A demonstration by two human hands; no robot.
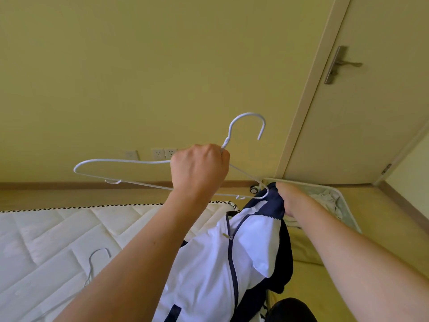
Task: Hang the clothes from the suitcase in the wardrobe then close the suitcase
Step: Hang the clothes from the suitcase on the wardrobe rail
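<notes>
Fingers of the left hand (199,168) clench a white hanger (120,170) (hook upward) above the mattress (58,228); the right hand (290,201) grasps the navy-white jacket (209,263) beside the open suitcase (348,205).

Bright even light, soft shadows, sharp ctr, wide-angle bend at edges.

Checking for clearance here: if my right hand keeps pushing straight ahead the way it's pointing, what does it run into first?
Probably the open suitcase on the floor just beyond it, then the door behind. The right hand grips the jacket collar at the hanger tip; depth is unclear.
</notes>
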